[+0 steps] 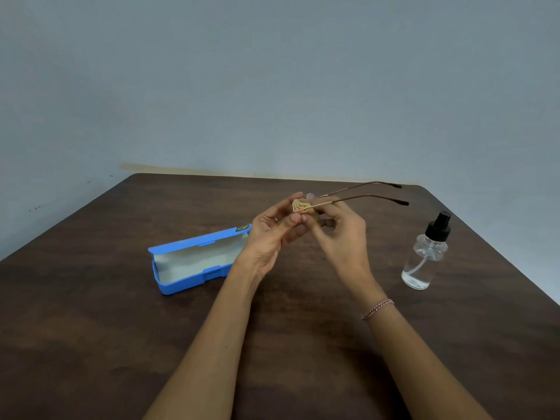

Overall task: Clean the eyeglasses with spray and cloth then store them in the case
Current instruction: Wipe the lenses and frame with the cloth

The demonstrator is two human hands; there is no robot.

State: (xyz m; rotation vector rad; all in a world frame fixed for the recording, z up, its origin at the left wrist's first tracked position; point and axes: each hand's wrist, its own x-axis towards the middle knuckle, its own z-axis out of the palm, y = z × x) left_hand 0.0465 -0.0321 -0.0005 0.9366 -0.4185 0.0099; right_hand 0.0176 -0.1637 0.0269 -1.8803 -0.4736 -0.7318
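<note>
Thin brown-framed eyeglasses (pixel 363 197) are held above the table, their two arms unfolded and pointing right. My left hand (pixel 272 234) pinches a bunched beige cloth (pixel 301 205) against the front of the glasses. My right hand (pixel 341 234) grips the frame at the hinge end, just right of the cloth. The lenses are mostly hidden by the cloth and my fingers. An open blue case (pixel 194 259) with a pale lining lies on the table to the left. A clear spray bottle (pixel 425 256) with a black nozzle stands at the right.
The dark wooden table (pixel 91 328) reaches back to a plain grey-blue wall (pixel 272 86). Its right edge runs diagonally close to the spray bottle.
</note>
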